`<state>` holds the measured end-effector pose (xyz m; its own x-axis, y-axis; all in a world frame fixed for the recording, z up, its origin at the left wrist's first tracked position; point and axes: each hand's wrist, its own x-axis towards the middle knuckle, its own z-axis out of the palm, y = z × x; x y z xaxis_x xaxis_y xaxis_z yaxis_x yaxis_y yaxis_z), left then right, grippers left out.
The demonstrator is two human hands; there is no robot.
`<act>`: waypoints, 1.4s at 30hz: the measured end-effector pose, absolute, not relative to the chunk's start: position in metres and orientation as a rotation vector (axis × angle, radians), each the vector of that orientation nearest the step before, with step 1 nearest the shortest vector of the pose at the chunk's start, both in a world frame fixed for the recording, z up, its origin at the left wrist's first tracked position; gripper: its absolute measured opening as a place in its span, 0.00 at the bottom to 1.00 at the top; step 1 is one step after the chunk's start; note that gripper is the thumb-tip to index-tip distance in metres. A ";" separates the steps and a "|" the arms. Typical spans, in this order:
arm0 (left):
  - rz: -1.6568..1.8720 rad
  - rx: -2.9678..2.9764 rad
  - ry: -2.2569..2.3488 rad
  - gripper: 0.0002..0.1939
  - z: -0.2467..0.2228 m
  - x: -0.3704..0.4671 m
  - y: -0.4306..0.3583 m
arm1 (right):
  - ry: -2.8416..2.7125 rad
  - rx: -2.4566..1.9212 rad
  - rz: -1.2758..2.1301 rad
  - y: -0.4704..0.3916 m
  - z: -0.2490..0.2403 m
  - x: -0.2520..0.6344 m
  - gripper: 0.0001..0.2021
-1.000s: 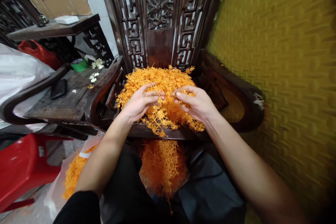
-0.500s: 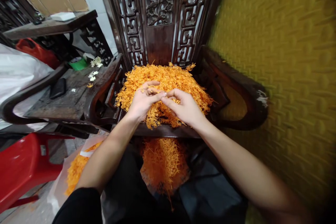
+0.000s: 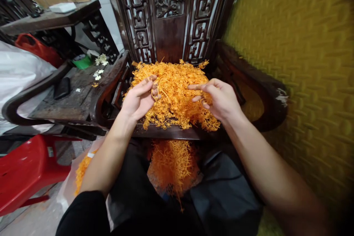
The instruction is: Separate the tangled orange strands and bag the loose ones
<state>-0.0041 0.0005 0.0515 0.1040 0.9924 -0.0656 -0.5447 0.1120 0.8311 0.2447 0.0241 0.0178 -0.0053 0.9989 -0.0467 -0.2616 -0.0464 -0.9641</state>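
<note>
A heap of orange, frilly, branching sprigs (image 3: 179, 92) covers the seat of a carved dark wooden chair (image 3: 170, 37). Over the heap's left side, my left hand (image 3: 138, 97) has its fingers curled round a thin orange sprig (image 3: 165, 93), whose stem loops out past the fingertips. My right hand (image 3: 224, 97) hovers above the right side, fingers apart and index finger stretched leftward, with no held thing visible. Below the seat edge, between my legs, hangs another orange bunch (image 3: 177, 166).
Left of the chair, a wooden side table (image 3: 63, 110) bears a black wallet-like item (image 3: 62, 88), a green tape roll (image 3: 83, 61) and small pale flowers (image 3: 101, 59). A red plastic stool (image 3: 27, 162) and a clear bag of orange sprigs (image 3: 80, 173) stand lower left. A yellow textured surface (image 3: 309, 62) borders the right.
My hands, whose fingertips met over the heap, have moved apart. The left went left with the orange sprig; the right moved right and its fingers spread. The view shifted slightly.
</note>
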 end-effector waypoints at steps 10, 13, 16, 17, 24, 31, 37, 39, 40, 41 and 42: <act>1.373 0.513 0.621 0.05 0.044 0.003 0.003 | -1.114 -0.910 1.654 0.001 0.006 0.214 0.17; 1.418 0.457 0.598 0.04 0.044 0.003 0.002 | -1.317 -0.965 1.619 -0.007 0.003 0.205 0.20; 1.412 0.427 0.619 0.07 0.045 0.006 0.000 | -1.574 -1.055 1.436 -0.012 0.001 0.196 0.18; 1.406 0.429 0.636 0.08 0.046 0.008 0.000 | -1.633 -1.050 1.372 -0.013 0.001 0.193 0.19; 1.350 0.478 0.812 0.07 0.040 0.014 0.013 | -1.707 -0.963 1.185 -0.013 0.001 0.182 0.15; 1.159 1.027 1.012 0.25 0.026 0.016 0.003 | -1.339 -0.955 1.380 -0.005 -0.003 0.190 0.14; 1.176 1.206 1.058 0.36 0.012 0.023 -0.002 | -1.125 -0.960 1.460 -0.004 -0.003 0.185 0.17; 1.213 1.202 1.057 0.36 0.012 0.026 -0.002 | -1.059 -0.945 1.553 -0.003 0.000 0.187 0.19; 1.222 1.204 1.061 0.36 0.013 0.027 -0.002 | -1.042 -0.938 1.615 -0.003 0.002 0.189 0.20; 1.223 1.210 1.067 0.36 0.014 0.027 -0.003 | -1.033 -0.933 1.677 -0.002 0.003 0.191 0.21; 1.218 1.219 1.070 0.36 0.016 0.028 -0.003 | -1.037 -0.933 1.728 -0.003 0.004 0.192 0.21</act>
<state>0.0281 -0.0032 0.0159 0.0793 0.9957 0.0470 -0.0815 -0.0405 0.9958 0.1924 -0.0026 0.0043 -0.3219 0.9344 -0.1525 -0.3047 -0.2548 -0.9177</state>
